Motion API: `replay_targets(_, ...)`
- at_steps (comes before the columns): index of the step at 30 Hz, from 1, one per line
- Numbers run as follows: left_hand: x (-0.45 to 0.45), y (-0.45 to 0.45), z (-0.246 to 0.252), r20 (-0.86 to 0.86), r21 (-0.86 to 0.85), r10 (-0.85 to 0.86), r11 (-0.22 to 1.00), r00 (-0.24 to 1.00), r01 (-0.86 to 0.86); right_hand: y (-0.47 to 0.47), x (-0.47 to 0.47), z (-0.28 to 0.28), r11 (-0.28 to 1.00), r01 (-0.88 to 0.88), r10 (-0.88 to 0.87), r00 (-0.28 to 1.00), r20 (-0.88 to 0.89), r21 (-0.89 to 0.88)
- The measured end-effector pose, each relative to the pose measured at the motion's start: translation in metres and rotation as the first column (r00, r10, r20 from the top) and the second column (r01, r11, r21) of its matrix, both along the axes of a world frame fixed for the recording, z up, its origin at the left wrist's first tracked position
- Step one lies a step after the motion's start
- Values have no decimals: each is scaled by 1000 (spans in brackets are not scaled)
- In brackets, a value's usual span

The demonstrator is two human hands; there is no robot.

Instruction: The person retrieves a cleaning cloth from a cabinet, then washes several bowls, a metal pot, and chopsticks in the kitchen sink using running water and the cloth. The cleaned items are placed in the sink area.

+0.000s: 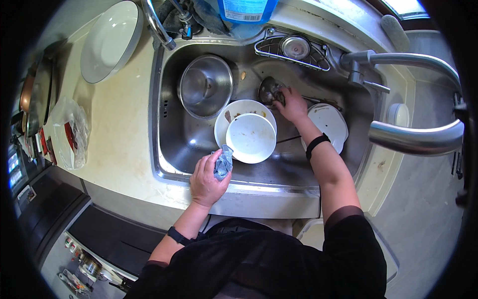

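My left hand (210,179) grips a crumpled grey-blue dishcloth (223,164) at the front of the stainless steel sink (186,149). Just beyond the cloth, a white bowl (251,138) with food specks rests on a soiled white plate (221,127). My right hand (293,105) reaches deeper into the sink, its fingers at a small round metal vessel or strainer (266,91). Whether they grasp it is hard to tell. Stacked white dishes (328,125) lie beneath and right of my right forearm. To the left stands a steel basin (205,84).
A chrome wire corner rack (270,52) holds a round metal item (295,47). The large faucet (410,59) arches out at right; a smaller tap (158,28) stands behind. On the left counter are a large white bowl (108,45) and a clear plastic bag (71,130).
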State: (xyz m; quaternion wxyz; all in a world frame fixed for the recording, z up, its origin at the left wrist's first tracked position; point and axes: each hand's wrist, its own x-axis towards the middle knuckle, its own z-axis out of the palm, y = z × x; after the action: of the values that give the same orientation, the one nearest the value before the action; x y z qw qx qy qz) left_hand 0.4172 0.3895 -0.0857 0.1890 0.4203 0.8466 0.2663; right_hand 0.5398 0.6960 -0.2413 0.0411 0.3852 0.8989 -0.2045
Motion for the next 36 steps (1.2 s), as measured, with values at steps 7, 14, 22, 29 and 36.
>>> replay_targets(7,1,2,0,-26,0,-13,1000,1000,13,24,20,-30,997,-49,36,978,203,58)
replay_targets(14,2,2,-1,-31,0,-7,1000,1000,7,28,22,-38,973,-185,156,968,196,138)
replay_targets(22,3,4,1,-49,-13,-7,1000,999,6,47,12,-8,989,-41,18,987,159,141)
replay_targets(29,4,3,0,-60,-19,-2,1000,998,1,62,23,-35,956,269,-260,962,-87,114)
replay_targets(36,6,6,1,-71,-39,5,999,997,-8,68,22,-45,954,287,-243,911,-332,88)
